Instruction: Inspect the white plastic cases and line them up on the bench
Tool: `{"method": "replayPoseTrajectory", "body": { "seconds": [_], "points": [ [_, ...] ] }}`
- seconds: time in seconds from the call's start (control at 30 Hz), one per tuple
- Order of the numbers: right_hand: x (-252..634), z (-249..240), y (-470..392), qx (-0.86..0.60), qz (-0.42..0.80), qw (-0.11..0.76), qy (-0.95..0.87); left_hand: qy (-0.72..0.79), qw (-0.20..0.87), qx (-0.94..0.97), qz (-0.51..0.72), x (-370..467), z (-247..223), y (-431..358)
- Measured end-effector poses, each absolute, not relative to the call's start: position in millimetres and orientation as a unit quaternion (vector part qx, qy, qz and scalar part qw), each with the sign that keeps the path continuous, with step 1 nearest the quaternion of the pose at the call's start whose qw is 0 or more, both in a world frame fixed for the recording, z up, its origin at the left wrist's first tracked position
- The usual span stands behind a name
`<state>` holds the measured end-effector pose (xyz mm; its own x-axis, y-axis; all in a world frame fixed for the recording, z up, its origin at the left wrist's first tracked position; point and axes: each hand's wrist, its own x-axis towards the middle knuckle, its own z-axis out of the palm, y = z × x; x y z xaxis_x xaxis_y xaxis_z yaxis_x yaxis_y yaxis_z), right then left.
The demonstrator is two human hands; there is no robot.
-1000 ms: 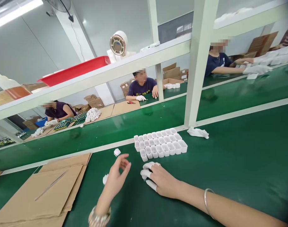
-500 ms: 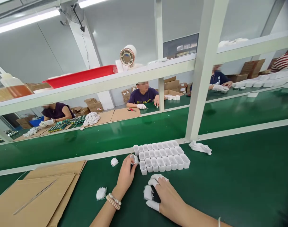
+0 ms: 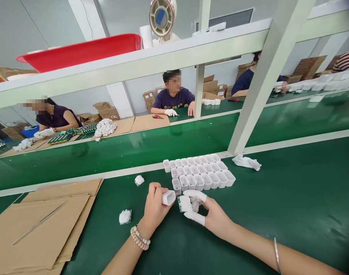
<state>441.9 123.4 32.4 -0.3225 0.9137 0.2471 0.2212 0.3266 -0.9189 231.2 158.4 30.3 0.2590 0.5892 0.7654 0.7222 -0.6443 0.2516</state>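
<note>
My left hand [image 3: 156, 206] is closed around a small white cup [image 3: 169, 197], its opening tilted toward the right. Just right of it, my right hand [image 3: 204, 209], with white finger covers, grips a small circuit board with white padding [image 3: 185, 204]; greyish material shows between the fingers. Cup and board are close together but apart. Behind both hands stand rows of white cups [image 3: 199, 181] with their openings up. Two more padded boards lie on the green table, one [image 3: 139, 180] behind my left hand and one [image 3: 125, 217] to its left.
Flattened cardboard [image 3: 45, 229] with metal tweezers [image 3: 38, 224] on it lies at the left. A crumpled white glove [image 3: 247, 162] is right of the cups. A shelf post [image 3: 257, 88] rises behind. A red tray [image 3: 82, 51] is on the shelf. Several people sit across the green belt [image 3: 145, 145].
My right hand has lifted the padded board and turned it beside the cup. My left hand has tilted its cup toward the right. The view has shifted lower.
</note>
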Motion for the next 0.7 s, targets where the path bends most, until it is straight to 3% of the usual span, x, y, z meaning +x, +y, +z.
{"method": "replayPoseTrajectory", "body": {
  "seconds": [0.1, 0.3, 0.7],
  "points": [
    [442.7, 27.8, 119.3, -0.383, 0.326, 0.449, -0.738, -0.377, 0.092, -0.802, -0.454, 234.5, 30.4, 151.0],
    [444.6, 30.3, 115.6, -0.323, 0.205, 0.502, -0.776, -0.300, -0.012, -0.861, -0.410, 237.8, 34.4, 144.6],
    [439.3, 39.2, 110.6, -0.278, 0.170, 0.565, -0.758, -0.323, 0.059, -0.859, -0.393, 243.7, 34.7, 134.3]
  ]
}}
